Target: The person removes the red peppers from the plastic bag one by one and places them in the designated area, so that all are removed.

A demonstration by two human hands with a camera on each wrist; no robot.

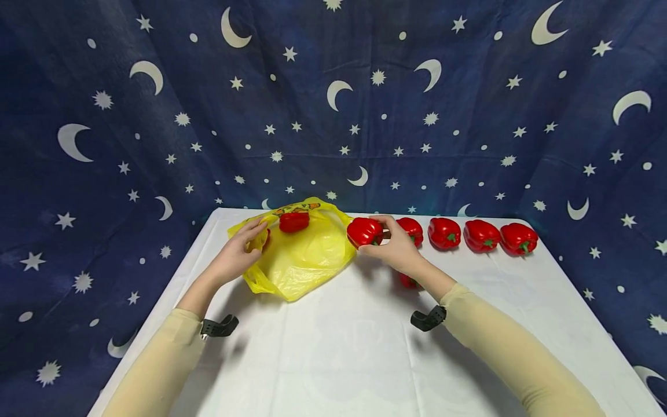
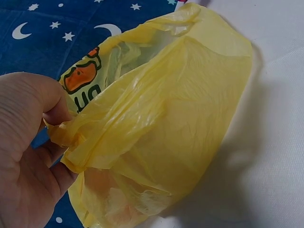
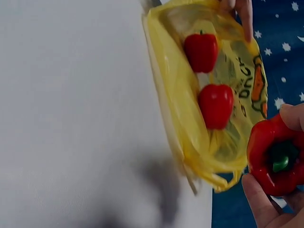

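Observation:
A yellow plastic bag (image 1: 307, 255) lies with its mouth spread on the table. My left hand (image 1: 241, 252) pinches its left rim between thumb and fingers, as the left wrist view shows close up. Inside the bag are two red bell peppers; the right wrist view shows one pepper (image 3: 201, 52) near the left hand and another pepper (image 3: 216, 106) nearer the handle end. My right hand (image 1: 392, 243) grips a red bell pepper (image 1: 363, 231) at the bag's right edge. This pepper's green stem (image 3: 281, 161) faces the right wrist camera.
Along the back right stands a row of red bell peppers, among them one pepper (image 1: 444, 233) and the end pepper (image 1: 519, 238). Another pepper (image 1: 410, 281) is partly hidden under the right forearm. A dark blue curtain (image 1: 333, 116) hangs behind the white table (image 1: 323, 359).

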